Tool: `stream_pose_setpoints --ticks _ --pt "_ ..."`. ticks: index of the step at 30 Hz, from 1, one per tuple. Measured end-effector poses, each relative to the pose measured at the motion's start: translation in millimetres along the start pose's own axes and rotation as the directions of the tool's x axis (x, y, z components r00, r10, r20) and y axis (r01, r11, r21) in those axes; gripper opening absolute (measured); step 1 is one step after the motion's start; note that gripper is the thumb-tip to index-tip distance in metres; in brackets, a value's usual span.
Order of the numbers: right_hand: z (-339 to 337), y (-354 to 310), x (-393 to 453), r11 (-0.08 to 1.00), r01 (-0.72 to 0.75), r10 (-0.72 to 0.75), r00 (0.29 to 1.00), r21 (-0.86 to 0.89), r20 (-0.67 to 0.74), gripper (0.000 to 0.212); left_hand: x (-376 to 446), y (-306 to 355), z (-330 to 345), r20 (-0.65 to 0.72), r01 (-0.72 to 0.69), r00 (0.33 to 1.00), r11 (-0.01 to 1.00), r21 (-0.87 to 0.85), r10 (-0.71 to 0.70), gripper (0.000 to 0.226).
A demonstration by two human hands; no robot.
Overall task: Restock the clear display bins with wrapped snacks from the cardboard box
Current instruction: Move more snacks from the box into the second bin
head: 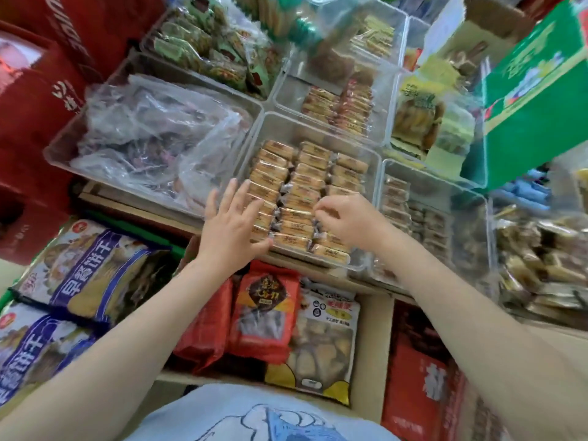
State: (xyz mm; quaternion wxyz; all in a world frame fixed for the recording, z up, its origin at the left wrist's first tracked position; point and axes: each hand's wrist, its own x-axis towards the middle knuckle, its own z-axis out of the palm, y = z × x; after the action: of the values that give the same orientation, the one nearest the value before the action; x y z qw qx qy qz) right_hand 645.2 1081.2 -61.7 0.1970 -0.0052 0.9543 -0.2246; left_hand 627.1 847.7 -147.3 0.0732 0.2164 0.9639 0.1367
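Note:
A clear display bin (318,125) in the middle holds three neat rows of small tan wrapped snacks (305,176). My left hand (230,224) lies with straight, spread fingers against the left row at the bin's near left side. My right hand (345,218) hovers over the right row with its fingertips curled and pinching at a wrapped snack there. The cardboard box (370,338) stands below the bins, in front of me, holding red snack bags (265,310) and a clear bag of pastries (324,338).
More clear bins surround the middle one: crumpled plastic packs (152,138) on the left, stacked snacks (410,211) on the right, others behind. Blue-striped biscuit bags (92,268) lie at the lower left. Red cartons (35,90) rise at the left, a green box (534,90) at the right.

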Motion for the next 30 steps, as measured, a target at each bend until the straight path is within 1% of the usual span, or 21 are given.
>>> stream_pose_setpoints --ticks 1,2,3,5,6,7,9,11,12,14,16,17,18,20,22,23,25,26,27,28,30 --pt "-3 9 -29 0.999 -0.01 0.01 1.0 0.036 -0.021 0.022 -11 18 1 -0.065 -0.05 0.997 0.997 -0.052 0.047 0.069" --pt "-5 21 -59 0.998 -0.02 0.023 0.998 0.058 -0.059 0.021 -22 40 1 -0.091 -0.108 0.991 0.987 -0.119 0.098 0.058" --pt "-7 34 -89 0.997 -0.031 0.039 0.993 0.073 -0.109 0.02 -33 67 0 -0.073 -0.172 0.984 0.965 -0.2 0.16 0.052" --pt "-10 63 -149 0.992 -0.066 0.089 0.971 0.107 -0.224 0.017 -63 132 -3 0.085 -0.258 0.951 0.916 -0.307 0.296 0.04" --pt "-12 79 -179 0.988 -0.083 0.118 0.95 0.13 -0.29 0.017 -80 165 -3 0.154 -0.326 0.91 0.893 -0.311 0.386 0.034" --pt "-15 94 -210 0.983 -0.102 0.151 0.921 0.152 -0.358 0.016 -96 199 0 0.179 -0.418 0.855 0.851 -0.316 0.487 0.031" --pt "-22 126 -275 0.97 -0.145 0.224 0.844 0.194 -0.488 0.015 -131 263 7 0.173 -0.569 0.744 0.747 -0.345 0.646 0.027" --pt "-28 159 -345 0.95 -0.191 0.304 0.746 0.247 -0.592 0.016 -167 326 19 0.109 -0.682 0.627 0.611 -0.402 0.771 0.029" --pt "-28 176 -380 0.939 -0.208 0.339 0.696 0.275 -0.632 0.016 -186 356 25 0.06 -0.722 0.585 0.553 -0.415 0.809 0.031" --pt "-24 214 -448 0.921 -0.23 0.388 0.624 0.315 -0.678 0.018 -225 414 34 -0.026 -0.775 0.537 0.481 -0.409 0.843 0.034" --pt "-16 253 -507 0.893 -0.262 0.45 0.575 0.367 -0.684 0.019 -261 468 39 -0.081 -0.798 0.508 0.433 -0.42 0.858 0.033" --pt "-12 272 -532 0.874 -0.287 0.485 0.574 0.393 -0.66 0.02 -276 493 45 -0.098 -0.804 0.501 0.42 -0.42 0.86 0.034" --pt "-7 291 -554 0.853 -0.322 0.52 0.594 0.411 -0.614 0.02 -287 518 51 -0.095 -0.812 0.498 0.425 -0.4 0.862 0.035" --pt "3 327 -588 0.809 -0.42 0.581 0.681 0.411 -0.446 0.019 -302 561 66 -0.056 -0.818 0.516 0.472 -0.328 0.855 0.036" --pt "16 362 -611 0.789 -0.509 0.598 0.766 0.344 -0.238 0.017 -309 595 80 0.012 -0.797 0.555 0.536 -0.279 0.832 0.036" --pt "21 378 -618 0.787 -0.539 0.595 0.791 0.301 -0.141 0.017 -310 608 87 0.045 -0.789 0.567 0.557 -0.258 0.823 0.037" --pt "30 410 -628 0.791 -0.584 0.587 0.809 0.182 0.041 0.017 -312 629 99 0.102 -0.779 0.589 0.597 -0.189 0.801 0.043" --pt "32 420 -627 0.792 -0.603 0.59 0.797 0.101 0.13 0.02 -311 631 99 0.139 -0.769 0.602 0.618 -0.162 0.786 0.044" --pt "35 430 -624 0.785 -0.62 0.604 0.767 0.007 0.217 0.026 -309 634 100 0.159 -0.759 0.616 0.635 -0.14 0.771 0.044" --pt "36 440 -623 0.775 -0.623 0.623 0.726 -0.102 0.291 0.033 -308 637 103 0.161 -0.75 0.633 0.651 -0.118 0.757 0.042" --pt "43 460 -617 0.735 -0.598 0.677 0.621 -0.318 0.395 0.05 -309 643 107 0.167 -0.73 0.661 0.678 -0.088 0.732 0.04"
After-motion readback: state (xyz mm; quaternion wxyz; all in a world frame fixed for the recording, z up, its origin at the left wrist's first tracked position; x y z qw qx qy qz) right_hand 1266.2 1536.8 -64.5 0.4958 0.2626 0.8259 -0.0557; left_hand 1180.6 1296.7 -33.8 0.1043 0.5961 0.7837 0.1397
